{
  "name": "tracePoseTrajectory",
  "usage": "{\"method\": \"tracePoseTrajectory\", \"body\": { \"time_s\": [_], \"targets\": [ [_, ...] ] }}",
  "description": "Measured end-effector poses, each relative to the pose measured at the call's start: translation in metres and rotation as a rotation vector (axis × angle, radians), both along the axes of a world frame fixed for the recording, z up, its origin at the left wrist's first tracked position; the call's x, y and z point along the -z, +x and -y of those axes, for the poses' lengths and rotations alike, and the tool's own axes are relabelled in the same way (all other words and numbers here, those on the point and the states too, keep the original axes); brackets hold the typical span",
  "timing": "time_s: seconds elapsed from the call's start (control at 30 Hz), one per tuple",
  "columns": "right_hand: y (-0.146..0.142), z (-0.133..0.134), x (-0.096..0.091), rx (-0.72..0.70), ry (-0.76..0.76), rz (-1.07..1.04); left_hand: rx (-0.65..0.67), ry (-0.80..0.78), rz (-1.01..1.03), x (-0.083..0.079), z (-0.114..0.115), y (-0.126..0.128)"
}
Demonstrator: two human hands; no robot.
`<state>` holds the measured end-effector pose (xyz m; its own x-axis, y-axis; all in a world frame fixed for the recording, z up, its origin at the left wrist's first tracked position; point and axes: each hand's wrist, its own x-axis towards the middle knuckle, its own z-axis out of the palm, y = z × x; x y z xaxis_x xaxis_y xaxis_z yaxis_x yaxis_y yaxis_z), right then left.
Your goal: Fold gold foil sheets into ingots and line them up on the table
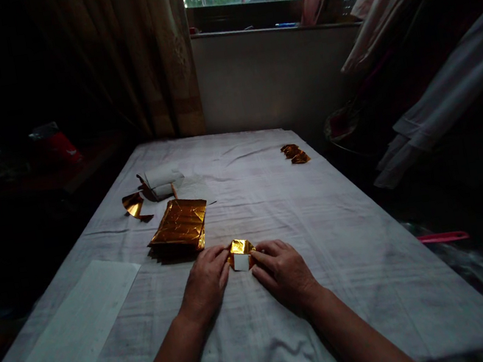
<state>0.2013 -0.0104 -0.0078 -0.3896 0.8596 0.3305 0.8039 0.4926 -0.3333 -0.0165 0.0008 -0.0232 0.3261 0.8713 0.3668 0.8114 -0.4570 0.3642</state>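
Note:
A small piece of gold foil paper (242, 246), partly folded with a white square of its back showing, lies on the cloth-covered table between my hands. At its left edge, the fingers of my left hand (206, 281) are closed together and grip the paper. My right hand (284, 269) pinches the opposite edge, its thumb low beside the white square. Just beyond my left hand sits a stack of gold foil sheets (179, 225), creased and slightly fanned at the near edge. Several folded gold pieces (295, 153) rest at the far right of the table.
A flat white paper sheet (80, 325) lies at the left. Behind the stack are curled white paper (161, 176) and a curved gold foil strip (134, 205). Beyond the table are a curtain (155, 53), a window sill with a pink cup (314, 4), and hanging clothes (452, 84).

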Motion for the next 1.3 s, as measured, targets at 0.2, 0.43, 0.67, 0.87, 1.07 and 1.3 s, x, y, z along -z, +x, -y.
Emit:
{"method": "tracePoseTrajectory", "body": {
  "time_s": [0.2, 0.43, 0.67, 0.87, 1.07, 1.3],
  "targets": [
    [-0.003, 0.001, -0.004, 0.018, 0.002, 0.029, 0.061, -0.048, -0.02, -0.012, -0.003, -0.002],
    [-0.003, -0.01, -0.008, -0.01, -0.007, 0.132, 0.097, -0.053, -0.156, -0.016, -0.001, 0.0],
    [0.0, -0.016, -0.01, -0.061, 0.005, 0.184, 0.257, 0.113, -0.329, -0.012, -0.007, -0.003],
    [-0.001, -0.014, -0.006, -0.056, 0.045, 0.142, 0.279, 0.135, -0.376, -0.012, -0.015, -0.003],
    [0.0, -0.011, -0.002, -0.054, 0.079, 0.091, 0.23, 0.12, -0.342, -0.013, -0.013, -0.003],
    [0.004, -0.012, 0.004, -0.047, 0.085, -0.003, 0.135, 0.066, -0.213, -0.014, -0.007, 0.0]
  ]
}}
